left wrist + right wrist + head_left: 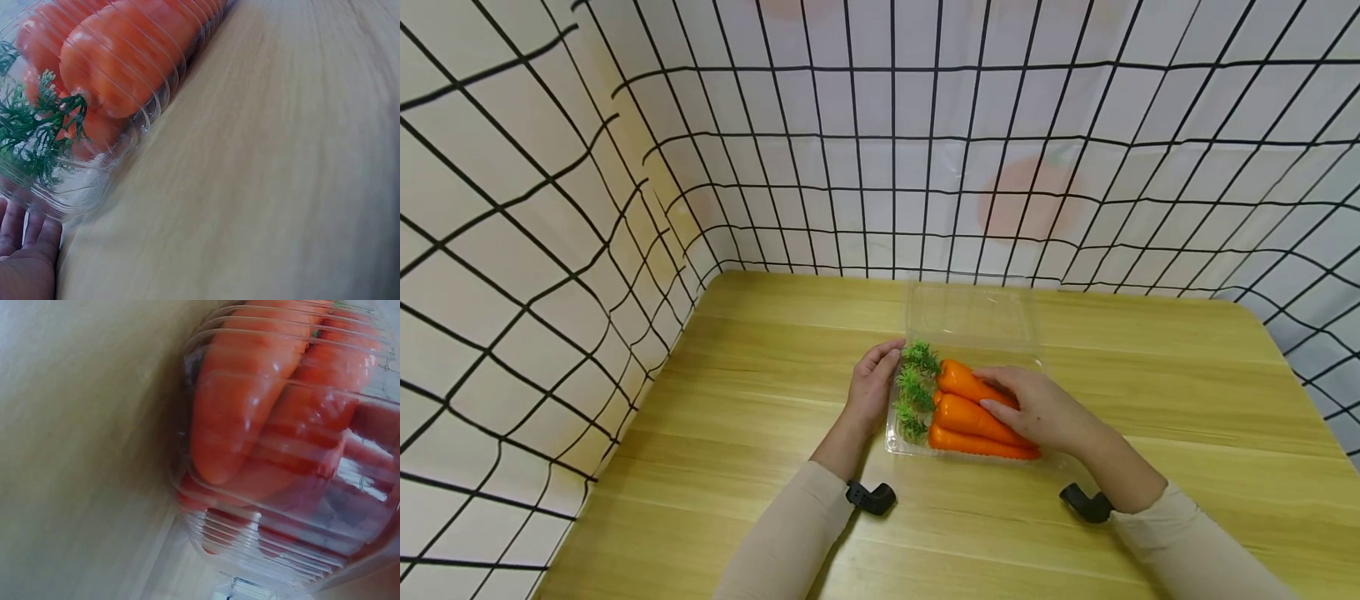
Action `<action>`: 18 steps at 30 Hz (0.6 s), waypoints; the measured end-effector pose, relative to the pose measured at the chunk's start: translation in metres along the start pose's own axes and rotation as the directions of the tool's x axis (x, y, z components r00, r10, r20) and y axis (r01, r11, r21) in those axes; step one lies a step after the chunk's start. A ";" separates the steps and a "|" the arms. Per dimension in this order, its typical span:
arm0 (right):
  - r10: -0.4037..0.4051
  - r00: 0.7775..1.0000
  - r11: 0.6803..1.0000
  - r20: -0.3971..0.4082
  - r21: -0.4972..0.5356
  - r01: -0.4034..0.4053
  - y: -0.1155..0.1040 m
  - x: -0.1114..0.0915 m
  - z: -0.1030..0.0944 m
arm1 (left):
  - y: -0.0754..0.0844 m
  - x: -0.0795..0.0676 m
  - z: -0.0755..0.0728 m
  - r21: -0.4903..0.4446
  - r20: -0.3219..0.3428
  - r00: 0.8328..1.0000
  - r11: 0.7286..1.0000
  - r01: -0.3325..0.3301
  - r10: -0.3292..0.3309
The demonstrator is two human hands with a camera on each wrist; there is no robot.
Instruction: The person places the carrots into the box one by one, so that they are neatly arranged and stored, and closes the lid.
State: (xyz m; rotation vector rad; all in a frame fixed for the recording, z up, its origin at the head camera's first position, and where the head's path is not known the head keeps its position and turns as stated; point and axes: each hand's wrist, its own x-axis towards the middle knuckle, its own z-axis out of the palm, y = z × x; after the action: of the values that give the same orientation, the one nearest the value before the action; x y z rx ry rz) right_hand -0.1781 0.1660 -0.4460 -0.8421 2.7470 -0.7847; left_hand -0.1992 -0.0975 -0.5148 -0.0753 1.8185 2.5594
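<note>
A clear plastic box (pixel 898 448) holds several orange carrots (pixel 977 418) with green leafy tops (pixel 916 385). Its hinged lid (pixel 970 312) lies folded back on the far side. My left hand (pixel 871 385) is at the box's left wall, fingertips by its far corner. In the left wrist view, the fingers (pixel 44 234) are extended at the box end near the leaves. My right hand (pixel 1037 408) rests over the narrow ends of the carrots, fingers and thumb extended across them. The right wrist view shows the carrots (pixel 231 419) through the ribbed box wall; the right fingers are hidden there.
The wooden table (pixel 760 358) bears the box near its middle. A black wire grid (pixel 857 137) with pale cloth behind it stands along the back and sides. Small black devices sit at the left wrist (pixel 872 498) and right wrist (pixel 1086 504).
</note>
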 end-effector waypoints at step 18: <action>-0.017 0.998 1.000 -0.063 -0.017 0.016 0.000 -0.007 -0.002 | -0.001 -0.001 0.000 0.006 -0.006 1.000 1.000 0.000 0.000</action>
State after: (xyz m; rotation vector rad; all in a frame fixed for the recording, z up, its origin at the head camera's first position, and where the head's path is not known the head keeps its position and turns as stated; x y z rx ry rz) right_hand -0.1731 0.1708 -0.4439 -0.8590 2.8092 -0.8062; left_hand -0.1986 -0.0969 -0.5151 -0.0832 1.8285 2.5563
